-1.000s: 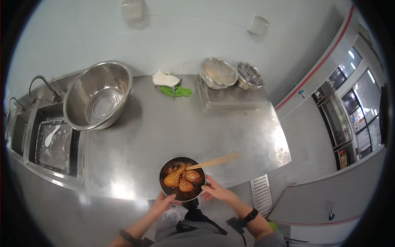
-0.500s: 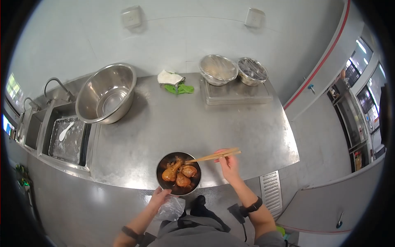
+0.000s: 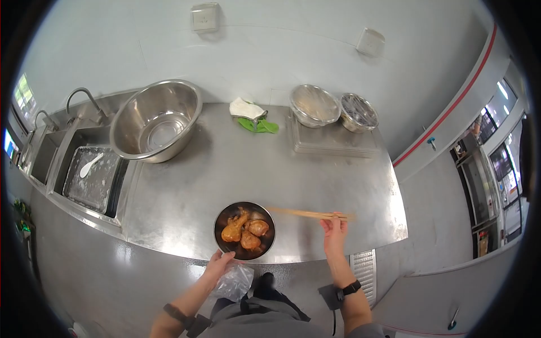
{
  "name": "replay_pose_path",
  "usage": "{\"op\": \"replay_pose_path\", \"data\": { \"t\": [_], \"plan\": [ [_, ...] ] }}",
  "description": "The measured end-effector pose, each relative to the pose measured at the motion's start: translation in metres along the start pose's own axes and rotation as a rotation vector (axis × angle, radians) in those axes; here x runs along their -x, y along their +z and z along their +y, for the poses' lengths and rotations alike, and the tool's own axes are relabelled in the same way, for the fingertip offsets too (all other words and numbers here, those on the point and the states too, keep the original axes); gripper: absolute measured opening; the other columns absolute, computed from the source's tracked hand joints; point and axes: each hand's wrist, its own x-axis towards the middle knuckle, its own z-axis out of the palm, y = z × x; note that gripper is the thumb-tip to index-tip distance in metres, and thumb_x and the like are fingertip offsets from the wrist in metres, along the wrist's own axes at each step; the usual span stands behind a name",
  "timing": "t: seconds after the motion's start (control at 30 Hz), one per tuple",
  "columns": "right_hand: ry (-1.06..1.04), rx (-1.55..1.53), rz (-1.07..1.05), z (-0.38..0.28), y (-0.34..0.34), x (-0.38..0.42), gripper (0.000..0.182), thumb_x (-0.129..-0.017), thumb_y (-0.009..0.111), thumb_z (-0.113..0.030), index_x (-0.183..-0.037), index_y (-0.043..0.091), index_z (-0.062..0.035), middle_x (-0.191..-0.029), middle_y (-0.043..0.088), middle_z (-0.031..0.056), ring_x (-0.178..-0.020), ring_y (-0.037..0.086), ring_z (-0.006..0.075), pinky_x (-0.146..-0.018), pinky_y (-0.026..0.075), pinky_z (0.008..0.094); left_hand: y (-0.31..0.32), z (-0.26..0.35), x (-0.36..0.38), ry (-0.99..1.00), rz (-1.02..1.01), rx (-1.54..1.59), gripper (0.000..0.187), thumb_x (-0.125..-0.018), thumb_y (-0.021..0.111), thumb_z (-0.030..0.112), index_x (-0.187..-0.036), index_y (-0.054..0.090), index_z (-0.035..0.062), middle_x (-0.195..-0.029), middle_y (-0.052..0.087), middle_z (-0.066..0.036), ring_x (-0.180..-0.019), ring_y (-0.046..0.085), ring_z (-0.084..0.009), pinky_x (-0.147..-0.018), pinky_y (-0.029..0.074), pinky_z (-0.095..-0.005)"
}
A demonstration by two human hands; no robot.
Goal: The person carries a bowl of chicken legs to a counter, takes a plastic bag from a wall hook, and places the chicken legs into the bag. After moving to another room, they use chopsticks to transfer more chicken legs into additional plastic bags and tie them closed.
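Note:
A dark-looking metal bowl (image 3: 224, 251) holds browned chicken drumsticks (image 3: 234, 231) in sauce, at the front edge of the steel counter. My left hand (image 3: 218, 265) grips the bowl's near rim, thumb on top and the other fingers mostly hidden. Crumpled clear plastic (image 3: 235, 283) hangs just below that hand. To the right, my right hand (image 3: 335, 232) is closed around a pair of wooden chopsticks (image 3: 301, 213) near their thick end. Their thin tips point left, just outside the bowl's right rim.
A big steel basin (image 3: 159, 121) stands at the counter's (image 3: 242, 169) back left, beside sinks holding a tray with a white spoon (image 3: 91, 165). At the back lie a white cloth (image 3: 245, 108) and green cloth (image 3: 258, 125). Two film-covered bowls (image 3: 315, 105) rest on a flat metal lid (image 3: 333, 141).
My right hand has moved right with the chopsticks, taking their tips out from over the bowl. My left hand stays at the bowl's rim. The camera view has shifted slightly.

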Motion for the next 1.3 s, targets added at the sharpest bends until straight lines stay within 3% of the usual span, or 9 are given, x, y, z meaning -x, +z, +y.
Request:
{"op": "replay_pose_path", "data": {
  "t": [0.23, 0.57, 0.73, 0.83, 0.9, 1.07, 1.13, 1.23, 1.3],
  "plan": [
    [0.235, -0.305, 0.222, 0.073, -0.032, -0.061, 0.013, -0.086, 0.050, -0.011, -0.096, 0.047, -0.0029, -0.092, 0.055, 0.0077, -0.088, 0.056, 0.0162, -0.078, 0.050, 0.0277, -0.043, 0.006, 0.026, 0.022, -0.057, -0.034, 0.046, -0.078, 0.062, 0.018, -0.115, 0.039, 0.0053, -0.094, 0.061, -0.012, -0.076, 0.056, -0.0107, -0.059, 0.043, -0.0232],
    [0.323, -0.330, 0.159, 0.118, 0.035, -0.120, 0.017, -0.088, 0.045, -0.015, -0.094, 0.048, 0.0015, -0.095, 0.056, 0.0109, -0.092, 0.055, 0.0204, -0.086, 0.048, 0.0301, -0.114, 0.011, 0.103, -0.027, 0.139, -0.128, 0.014, -0.073, 0.064, 0.005, -0.082, 0.055, -0.0001, -0.069, 0.058, -0.007, -0.064, 0.058, -0.0157, -0.060, 0.047, -0.0242],
    [0.452, -0.311, 0.128, 0.117, 0.053, -0.120, 0.025, -0.090, 0.041, -0.019, -0.097, 0.046, 0.0041, -0.098, 0.054, 0.0134, -0.094, 0.055, 0.0229, -0.088, 0.047, 0.0329, -0.140, 0.042, 0.107, 0.412, 0.308, -0.297, 0.009, -0.080, 0.059, 0.010, -0.075, 0.054, 0.0045, -0.066, 0.058, -0.004, -0.056, 0.056, -0.0134, -0.049, 0.045, -0.0233],
    [0.627, -0.345, 0.059, 0.112, 0.053, -0.121, 0.028, -0.090, 0.041, -0.022, -0.098, 0.045, 0.0049, -0.098, 0.054, 0.0155, -0.095, 0.054, 0.0265, -0.089, 0.046, 0.0362, -0.073, 0.107, 0.122, 0.622, 0.402, 0.039, 0.011, -0.084, 0.054, 0.014, -0.076, 0.054, 0.0061, -0.068, 0.058, -0.003, -0.052, 0.054, -0.0103, -0.046, 0.044, -0.0209],
    [0.776, -0.271, 0.056, 0.088, 0.060, -0.109, 0.030, -0.090, 0.042, -0.025, -0.098, 0.045, 0.0035, -0.099, 0.053, 0.0155, -0.096, 0.054, 0.0257, -0.088, 0.046, 0.0374, -0.048, 0.131, 0.130, 0.771, 0.390, -0.165, 0.011, -0.086, 0.051, 0.013, -0.079, 0.055, 0.0051, -0.076, 0.058, -0.005, -0.053, 0.055, -0.0094, -0.046, 0.045, -0.0203],
    [0.582, -0.045, -0.798, -0.001, 0.109, 0.004, 0.034, -0.086, 0.050, -0.020, -0.114, 0.042, -0.0023, -0.106, 0.051, 0.0118, -0.094, 0.054, 0.0216, -0.075, 0.049, 0.0349, 0.018, 0.151, 0.106, 1.204, 0.265, -1.019, 0.021, -0.072, 0.059, 0.000, -0.092, 0.064, 0.0080, -0.114, 0.049, -0.016, -0.054, 0.057, -0.0097, -0.049, 0.047, -0.0228],
    [0.422, 0.109, -1.062, -0.042, 0.149, 0.070, 0.032, -0.086, 0.049, -0.018, -0.113, 0.043, -0.0023, -0.101, 0.054, 0.0091, -0.087, 0.055, 0.0196, -0.073, 0.048, 0.0323, 0.049, 0.142, 0.079, 1.336, 0.309, -1.366, 0.027, -0.065, 0.068, 0.013, -0.090, 0.066, 0.0221, -0.115, 0.049, -0.019, -0.049, 0.054, -0.0114, -0.043, 0.045, -0.0234],
    [0.189, 0.585, -0.977, -0.059, 0.150, 0.094, 0.025, -0.087, 0.049, -0.017, -0.107, 0.048, -0.0016, -0.095, 0.055, 0.0045, -0.085, 0.055, 0.0129, -0.075, 0.047, 0.0294, 0.084, 0.128, 0.057, 1.554, 0.079, -1.543, 0.023, -0.067, 0.068, 0.021, -0.090, 0.066, 0.0183, -0.111, 0.053, -0.016, -0.049, 0.054, -0.0119, -0.045, 0.046, -0.0251],
    [0.214, 0.259, -0.687, -0.049, 0.129, 0.080, 0.021, -0.087, 0.049, -0.017, -0.103, 0.050, -0.0020, -0.090, 0.055, 0.0028, -0.083, 0.055, 0.0119, -0.074, 0.047, 0.0295, 0.103, 0.134, 0.067, 1.444, 0.022, -1.456, 0.021, -0.069, 0.067, 0.021, -0.089, 0.065, 0.0147, -0.108, 0.054, -0.015, -0.050, 0.055, -0.0144, -0.047, 0.047, -0.0265]
  ]
}}
